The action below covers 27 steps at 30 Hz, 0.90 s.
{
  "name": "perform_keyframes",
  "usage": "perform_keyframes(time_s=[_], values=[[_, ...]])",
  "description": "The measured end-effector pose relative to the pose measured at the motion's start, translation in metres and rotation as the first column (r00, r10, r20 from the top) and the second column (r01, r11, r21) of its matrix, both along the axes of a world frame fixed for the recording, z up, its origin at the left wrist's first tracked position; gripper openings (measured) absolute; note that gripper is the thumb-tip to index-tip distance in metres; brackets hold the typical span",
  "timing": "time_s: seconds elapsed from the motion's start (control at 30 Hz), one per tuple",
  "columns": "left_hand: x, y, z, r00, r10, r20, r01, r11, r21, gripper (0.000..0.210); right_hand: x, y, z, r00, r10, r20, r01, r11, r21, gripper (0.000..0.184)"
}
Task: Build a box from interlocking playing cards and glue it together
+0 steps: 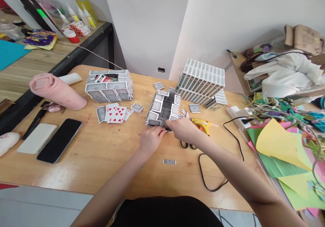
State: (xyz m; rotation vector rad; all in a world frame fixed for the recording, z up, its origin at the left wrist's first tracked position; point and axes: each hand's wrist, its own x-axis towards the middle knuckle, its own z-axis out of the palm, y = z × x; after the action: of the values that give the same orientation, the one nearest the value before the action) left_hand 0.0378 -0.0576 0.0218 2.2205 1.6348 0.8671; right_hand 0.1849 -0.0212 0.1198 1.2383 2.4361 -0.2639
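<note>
and here we are at the middle of the worktop (101, 176), where the patterned card structure (155, 106) sits, its dark inside facing up and pale-edged cards lining its sides. the left hand (151, 139) is in at the near end, fingers drawn narrow and pinching the edge! right beside it, the right hand (183, 128) has its fingers curled in close on the same end; whether it grips or only presses, i cannot tell. just right of that hand, the yellow glue gun (203, 123) lies on its side, with the dark scissor handles (184, 144) poking out below the forearm. nearer the body, one narrow card strip (169, 161) lies flat by itself. over to the left, a card-covered box (109, 89) stands behind a few loose cards (116, 113) (hearts showing on top, no less!), and behind the hands on the right rises the tall stack of card packs (200, 78).
</note>
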Motion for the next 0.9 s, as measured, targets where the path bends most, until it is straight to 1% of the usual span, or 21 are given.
perform_keyframes(time_s=[0.13, 0.3, 0.4, 0.5, 0.67, 0.73, 0.83, 0.9], values=[[0.001, -0.002, 0.001, 0.999, -0.013, 0.038, 0.012, 1.000, 0.018, 0.005, 0.001, 0.000, 0.011, 1.000, 0.023, 0.014, -0.022, 1.000, -0.009, 0.020], [0.003, -0.002, 0.003, 0.997, -0.037, -0.067, 0.041, 0.998, 0.056, 0.006, -0.005, -0.002, 0.020, 0.998, 0.053, 0.038, -0.054, 0.998, 0.017, 0.019], [0.003, -0.002, 0.003, 0.997, -0.035, -0.073, 0.040, 0.997, 0.067, 0.009, -0.009, -0.003, 0.018, 0.996, 0.071, 0.057, -0.072, 0.997, 0.023, 0.018], [0.003, -0.002, 0.001, 0.997, -0.034, -0.068, 0.039, 0.997, 0.066, 0.009, -0.009, -0.005, 0.010, 0.996, 0.068, 0.053, -0.070, 0.997, 0.036, 0.018], [0.003, -0.003, -0.001, 0.998, -0.044, -0.049, 0.046, 0.998, 0.040, 0.007, -0.003, -0.008, -0.001, 1.000, 0.014, 0.017, -0.015, 0.999, 0.049, 0.018], [0.003, -0.003, 0.000, 0.998, -0.046, -0.037, 0.047, 0.998, 0.030, 0.005, 0.000, -0.008, 0.000, 1.000, 0.015, 0.014, -0.016, 0.999, 0.039, 0.018], [0.004, -0.003, 0.002, 1.000, -0.025, -0.013, 0.025, 0.999, 0.024, 0.004, 0.004, -0.007, 0.007, 0.999, 0.049, 0.014, -0.049, 0.999, 0.022, 0.018], [0.005, -0.003, 0.003, 1.000, -0.020, -0.017, 0.020, 1.000, 0.016, 0.004, 0.004, -0.008, 0.011, 0.998, 0.049, 0.026, -0.049, 0.999, 0.022, 0.018]])
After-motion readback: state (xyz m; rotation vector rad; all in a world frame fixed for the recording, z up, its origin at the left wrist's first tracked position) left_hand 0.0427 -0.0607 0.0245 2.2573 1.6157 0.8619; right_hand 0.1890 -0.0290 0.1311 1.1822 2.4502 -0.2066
